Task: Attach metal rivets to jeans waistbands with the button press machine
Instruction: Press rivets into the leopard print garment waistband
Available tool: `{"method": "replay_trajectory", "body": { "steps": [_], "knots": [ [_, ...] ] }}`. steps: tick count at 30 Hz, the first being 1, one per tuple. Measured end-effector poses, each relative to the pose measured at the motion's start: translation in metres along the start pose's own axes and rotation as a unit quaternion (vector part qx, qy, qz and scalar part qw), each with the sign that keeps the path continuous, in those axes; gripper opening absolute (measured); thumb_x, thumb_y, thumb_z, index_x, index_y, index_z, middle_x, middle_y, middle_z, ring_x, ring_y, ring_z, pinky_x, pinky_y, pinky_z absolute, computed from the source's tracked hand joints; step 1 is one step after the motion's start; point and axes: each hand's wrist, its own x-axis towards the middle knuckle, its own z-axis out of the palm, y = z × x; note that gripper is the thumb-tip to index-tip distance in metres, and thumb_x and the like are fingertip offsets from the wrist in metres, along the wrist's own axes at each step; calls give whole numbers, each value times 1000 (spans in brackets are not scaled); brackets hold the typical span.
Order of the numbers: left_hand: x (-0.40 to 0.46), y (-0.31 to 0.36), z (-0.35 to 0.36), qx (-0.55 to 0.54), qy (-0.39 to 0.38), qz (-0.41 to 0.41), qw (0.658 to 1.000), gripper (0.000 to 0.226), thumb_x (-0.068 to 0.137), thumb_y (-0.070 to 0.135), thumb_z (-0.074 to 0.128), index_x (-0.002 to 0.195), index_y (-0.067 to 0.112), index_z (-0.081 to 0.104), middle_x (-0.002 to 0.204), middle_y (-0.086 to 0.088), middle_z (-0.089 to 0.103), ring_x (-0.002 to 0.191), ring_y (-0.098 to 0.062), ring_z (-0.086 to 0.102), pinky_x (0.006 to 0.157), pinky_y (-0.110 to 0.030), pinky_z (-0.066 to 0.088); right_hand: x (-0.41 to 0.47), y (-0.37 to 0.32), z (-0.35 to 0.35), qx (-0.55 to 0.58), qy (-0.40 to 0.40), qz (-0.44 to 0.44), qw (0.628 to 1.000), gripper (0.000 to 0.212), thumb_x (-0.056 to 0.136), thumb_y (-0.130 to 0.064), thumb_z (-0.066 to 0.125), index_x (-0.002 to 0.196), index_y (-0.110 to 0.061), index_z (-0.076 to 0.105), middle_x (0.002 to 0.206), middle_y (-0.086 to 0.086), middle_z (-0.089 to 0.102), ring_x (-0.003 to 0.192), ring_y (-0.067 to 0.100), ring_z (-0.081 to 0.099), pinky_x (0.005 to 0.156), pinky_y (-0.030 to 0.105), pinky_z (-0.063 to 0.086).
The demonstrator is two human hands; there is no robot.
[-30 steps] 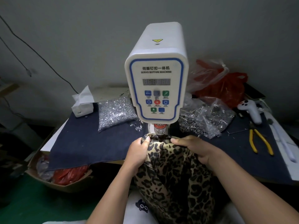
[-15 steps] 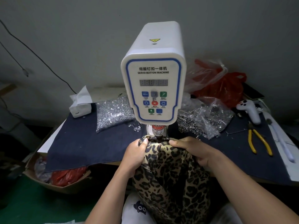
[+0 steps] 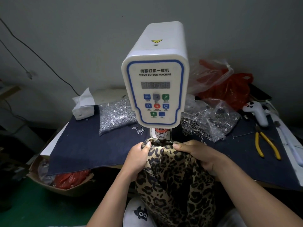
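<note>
The left hand (image 3: 138,154) pinches the leopard-print jeans waistband (image 3: 161,145) just left of the white servo button press machine (image 3: 155,89), whose ram (image 3: 161,136) now meets the cloth. The right hand (image 3: 199,154) grips the band's other side. Since a second ago the grip and band have barely shifted, so the rivet is probably being set now, fingertips close by.

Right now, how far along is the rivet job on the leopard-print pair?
Done: no set rivet is visible. In hand: left hand and right hand grip the leopard-print jeans waistband under the white servo button machine punch. Left: pressing; whether a rivet is loaded is hidden. Clear bag of silver rivets sits behind.
</note>
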Motion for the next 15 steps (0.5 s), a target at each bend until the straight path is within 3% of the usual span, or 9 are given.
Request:
{"method": "replay_trajectory", "body": {
  "steps": [7,11,15],
  "knots": [
    [0,0,-1,-3,-11,-5,1000,42,105,50,46,90,19,71,89,5,79,91,-17,74,88,-42,57,-1,0,-1,-4,-6,-4,1000,50,93,-46,70,114,0,74,114,20,74,109,33,72,94,38,59],
    [-2,3,-2,-14,-18,-5,1000,42,104,50,47,89,20,72,90,6,79,92,-16,75,92,-45,58,-4,-1,2,-7,-3,-9,1000,51,93,-47,70,115,-1,74,116,20,74,110,34,71,99,42,56],
    [-10,5,-7,-70,-95,-9,993,41,107,44,48,98,15,75,97,-2,81,97,-21,77,99,-49,57,-13,-2,3,15,-20,-4,1000,39,94,-40,70,110,-5,76,118,23,72,110,36,71,94,41,58]
  ]
}}
